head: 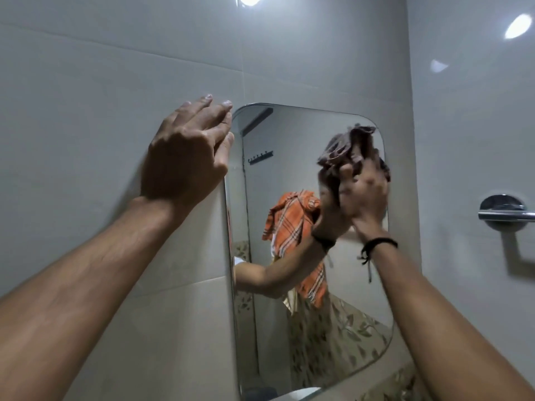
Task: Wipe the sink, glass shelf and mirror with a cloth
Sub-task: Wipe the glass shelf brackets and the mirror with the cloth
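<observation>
While both arms reach up from the bottom of the frame, the right hand (pixel 366 192) is the one doing the job. It holds a brown cloth (pixel 344 146) bunched up against the mirror (pixel 292 134), near the upper right of the glass. The cloth sticks out above the fingers. The fingers look bent round it, but the hand is blurry, so I cannot tell just how they grip. A black wristband (pixel 376 244) sits on that wrist.

The left hand (pixel 185 157) lies flat on the wall (pixel 86 82) at the middle left of the frame. Its fingers are straight and close together, and the tips reach the mirror's top left corner. It holds nothing.

The mirror is taller than it is wide, so most of the glass lies below and to the left of the cloth. I think the next wipe needs to go that way, and the right hand is the nearer one for it. The left hand could get in the way only at the top left corner.

Farther off, a shiny towel bar (pixel 503 214) is on the wall at the right edge. Some orange checked fabric (pixel 292 221) shows in the mirror. The sink and the glass shelf do not show plainly.
</observation>
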Tool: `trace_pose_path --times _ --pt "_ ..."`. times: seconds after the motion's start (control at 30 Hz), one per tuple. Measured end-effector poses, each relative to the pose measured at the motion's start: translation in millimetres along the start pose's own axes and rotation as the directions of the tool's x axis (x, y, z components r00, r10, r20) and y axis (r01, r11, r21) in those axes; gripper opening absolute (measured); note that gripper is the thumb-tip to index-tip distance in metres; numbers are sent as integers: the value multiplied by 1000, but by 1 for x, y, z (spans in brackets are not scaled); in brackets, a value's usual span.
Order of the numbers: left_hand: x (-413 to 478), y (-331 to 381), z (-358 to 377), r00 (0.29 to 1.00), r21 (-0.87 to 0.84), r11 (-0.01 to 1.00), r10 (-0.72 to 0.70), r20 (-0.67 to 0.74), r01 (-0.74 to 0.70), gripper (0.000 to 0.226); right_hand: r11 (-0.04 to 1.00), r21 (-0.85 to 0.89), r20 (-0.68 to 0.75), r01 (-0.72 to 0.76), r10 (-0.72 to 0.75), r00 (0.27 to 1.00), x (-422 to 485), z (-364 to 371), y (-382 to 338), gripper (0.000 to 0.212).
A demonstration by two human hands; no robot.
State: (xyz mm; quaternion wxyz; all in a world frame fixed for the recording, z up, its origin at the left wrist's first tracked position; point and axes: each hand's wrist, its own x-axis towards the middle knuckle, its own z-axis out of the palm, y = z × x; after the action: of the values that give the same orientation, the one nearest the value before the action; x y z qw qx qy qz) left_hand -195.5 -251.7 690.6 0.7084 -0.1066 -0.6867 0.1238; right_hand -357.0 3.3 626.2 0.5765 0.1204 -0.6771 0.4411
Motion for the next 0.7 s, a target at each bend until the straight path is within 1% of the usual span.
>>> trace_pose_path --times 0.03,0.1,0.17,0.23,0.3,0.37,0.4,0.47,0.5,0.57,0.63,0.7 --pt "0 0 0 1000 6 1000 1 2 -1 36 994 5 -4 -112 112 994 10 -4 9 76" --pt "0 0 1 1000 17 1000 -2 1 2 36 952 18 -16 -306 307 952 13 -8 19 79" --pt "0 0 1 1000 22 1000 -3 -2 3 36 897 43 -43 -439 441 896 2 -7 19 81" --pt "0 0 0 1000 20 1000 -3 -3 3 36 866 63 -98 -496 500 861 -15 -2 10 74" --pt "0 0 0 1000 25 1000 1 -6 -1 36 876 58 -134 -478 482 866 -30 2 -8 72" --pt "-1 1 0 1000 29 1000 7 -7 -7 35 912 55 -142 -406 410 901 -45 7 -39 77" --pt "-1 1 0 1000 29 1000 7 -9 -6 35 941 57 -137 -335 339 931 -55 11 -58 76" --pt "0 1 -1 1000 30 1000 4 -10 -4 35 992 17 -96 -125 126 987 -80 20 -95 68" --pt "0 1 -1 1000 29 1000 5 -5 -4 35 1000 -11 -61 -9 8 998 -95 25 -111 63" --pt "1 1 -2 1000 21 1000 0 9 -1 35 982 -35 -4 187 -188 982 -129 33 -131 55" --pt "1 1 -2 1000 10 1000 -12 17 11 35 945 -50 34 322 -321 946 -159 32 -130 53" --pt "0 2 -3 1000 9 1000 -19 12 18 35 898 -48 42 437 -435 899 -174 26 -112 53"
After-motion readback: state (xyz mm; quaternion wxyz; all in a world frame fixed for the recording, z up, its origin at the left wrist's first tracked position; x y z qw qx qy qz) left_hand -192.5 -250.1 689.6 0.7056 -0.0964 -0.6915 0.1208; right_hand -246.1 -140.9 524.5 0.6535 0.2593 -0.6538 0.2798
